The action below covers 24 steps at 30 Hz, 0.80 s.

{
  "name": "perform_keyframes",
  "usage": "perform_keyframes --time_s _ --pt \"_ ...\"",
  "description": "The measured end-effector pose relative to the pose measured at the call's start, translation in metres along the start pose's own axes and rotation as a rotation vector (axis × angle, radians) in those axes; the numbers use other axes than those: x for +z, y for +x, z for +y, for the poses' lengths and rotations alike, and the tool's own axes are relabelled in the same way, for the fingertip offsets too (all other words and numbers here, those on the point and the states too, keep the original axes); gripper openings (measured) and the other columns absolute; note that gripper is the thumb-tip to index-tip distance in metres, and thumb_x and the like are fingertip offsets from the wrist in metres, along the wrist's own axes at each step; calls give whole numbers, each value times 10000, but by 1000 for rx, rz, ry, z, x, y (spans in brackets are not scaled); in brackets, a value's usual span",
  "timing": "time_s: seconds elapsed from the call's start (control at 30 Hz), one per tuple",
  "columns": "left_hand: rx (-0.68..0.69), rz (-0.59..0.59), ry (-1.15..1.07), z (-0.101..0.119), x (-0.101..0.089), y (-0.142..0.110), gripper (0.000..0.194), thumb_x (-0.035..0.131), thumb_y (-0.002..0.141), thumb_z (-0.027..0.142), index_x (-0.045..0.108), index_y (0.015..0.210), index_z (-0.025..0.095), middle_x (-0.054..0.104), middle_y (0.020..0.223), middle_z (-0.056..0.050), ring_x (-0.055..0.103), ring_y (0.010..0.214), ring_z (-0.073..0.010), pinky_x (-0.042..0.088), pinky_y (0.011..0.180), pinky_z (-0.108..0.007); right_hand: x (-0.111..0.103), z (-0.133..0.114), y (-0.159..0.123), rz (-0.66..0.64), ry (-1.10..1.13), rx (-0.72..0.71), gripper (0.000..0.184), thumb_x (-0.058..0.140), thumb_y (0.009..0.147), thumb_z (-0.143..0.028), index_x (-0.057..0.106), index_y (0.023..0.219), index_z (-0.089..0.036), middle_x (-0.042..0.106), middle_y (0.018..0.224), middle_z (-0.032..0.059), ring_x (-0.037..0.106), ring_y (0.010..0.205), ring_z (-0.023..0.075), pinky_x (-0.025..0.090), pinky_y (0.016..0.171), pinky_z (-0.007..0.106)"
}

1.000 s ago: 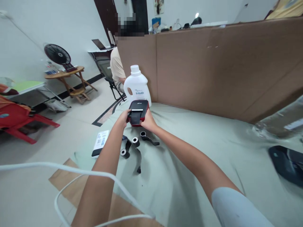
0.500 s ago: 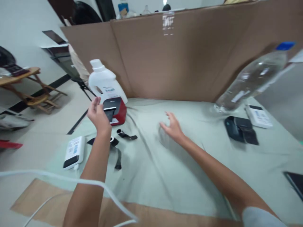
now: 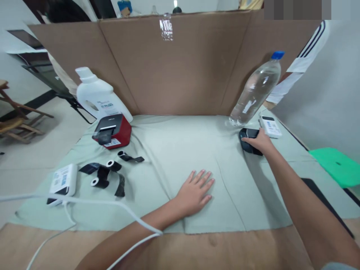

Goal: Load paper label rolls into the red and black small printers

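My left hand [image 3: 196, 193] lies flat on the pale green cloth [image 3: 180, 146], fingers spread, holding nothing. Over on the right, my right hand [image 3: 262, 141] grips a small black device [image 3: 248, 137] with rounded edges, thumb along its near left side; the fingers are partly hidden. The device rests on the cloth, and its kind is not clear. Just behind it a clear plastic bottle [image 3: 257, 92] with a blue cap leans against the cardboard. A white box-shaped device [image 3: 270, 126] with a dark panel lies beyond my right hand.
At left stand a red and black printer [image 3: 122, 131] and a white jug [image 3: 98, 95]. Several black rolls [image 3: 103, 175] with loose strips lie before them, beside another white device [image 3: 64, 182]. A cardboard wall [image 3: 180, 71] closes the back. A white cable [image 3: 112, 203] crosses the foreground.
My left hand has left the printer's side and come down flat on the middle of the cloth. My right hand has reached rightward and taken hold of the black device. The view has shifted right.
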<state>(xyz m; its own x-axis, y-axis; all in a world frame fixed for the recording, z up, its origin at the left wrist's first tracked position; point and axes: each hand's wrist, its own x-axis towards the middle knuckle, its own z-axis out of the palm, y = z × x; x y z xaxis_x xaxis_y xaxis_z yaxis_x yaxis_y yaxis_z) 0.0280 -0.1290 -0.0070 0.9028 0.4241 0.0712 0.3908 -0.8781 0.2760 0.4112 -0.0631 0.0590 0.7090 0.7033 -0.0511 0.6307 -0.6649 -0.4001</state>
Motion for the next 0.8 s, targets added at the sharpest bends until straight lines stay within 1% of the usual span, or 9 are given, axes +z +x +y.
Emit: perform_keyframes --time_s 0.1,0.2,0.27,0.33,0.47,0.6,0.67,0.73,0.8 --pt "-13 25 11 4 -1 -3 623 265 1064 514 301 1612 220 241 1700 -69 210 1575 -288 193 1268 -540 1 -27 -12 16 -20 -16 957 730 753 -560 387 1516 -95 510 1360 342 560 1263 455 473 927 501" --pt "-12 46 12 6 0 -2 623 259 1064 517 316 1606 215 264 1692 -78 228 1569 -290 211 1259 -542 13 -75 -44 10 -12 -113 915 728 725 -609 432 1476 -178 540 1334 276 619 1178 427 496 907 490" --pt "-5 64 9 6 2 -2 616 269 1063 515 337 1595 211 287 1685 -79 245 1563 -293 219 1255 -546 29 -114 -72 -39 -13 -219 896 734 701 -620 452 1443 -204 575 1286 223 638 1141 400 510 904 471" --pt "-1 84 2 6 2 -3 611 285 1060 516 365 1580 205 313 1676 -84 269 1552 -300 234 1247 -549 47 -152 -102 -147 -28 -310 845 699 720 -631 470 1402 -188 577 1254 226 648 1106 407 512 899 489" --pt "-5 103 -18 5 3 -2 590 352 1047 503 441 1533 181 426 1613 -117 323 1523 -313 264 1234 -555 82 -206 -148 -272 16 -285 757 679 737 -620 492 1328 -186 528 1271 258 640 1086 428 508 888 538" --pt "6 133 -77 7 3 -1 519 433 1024 464 529 1458 197 556 1504 -114 411 1465 -293 267 1240 -540 106 -219 -163 -188 54 -265 821 775 665 -567 498 1338 -189 482 1314 278 568 1178 481 476 927 623" --pt "27 161 -138 8 -1 -3 441 470 1008 402 604 1374 196 621 1431 -109 498 1393 -282 331 1206 -511 111 -211 -159 -165 82 -296 912 788 655 -605 481 1406 -190 480 1330 286 553 1192 497 463 940 642" --pt "10 210 -228 2 -12 -6 348 473 994 321 688 1239 201 724 1260 -92 632 1217 -252 453 1092 -450 111 -197 -147 -144 157 -370 973 740 691 -692 452 1475 -194 504 1337 278 553 1208 491 449 975 635" --pt "-90 323 -312 -12 -30 -7 313 462 985 286 732 1126 217 774 1084 -72 697 1024 -225 518 959 -399 109 -179 -130 -126 238 -468 900 600 807 -735 441 1509 -195 544 1350 250 552 1246 453 429 1033 602"
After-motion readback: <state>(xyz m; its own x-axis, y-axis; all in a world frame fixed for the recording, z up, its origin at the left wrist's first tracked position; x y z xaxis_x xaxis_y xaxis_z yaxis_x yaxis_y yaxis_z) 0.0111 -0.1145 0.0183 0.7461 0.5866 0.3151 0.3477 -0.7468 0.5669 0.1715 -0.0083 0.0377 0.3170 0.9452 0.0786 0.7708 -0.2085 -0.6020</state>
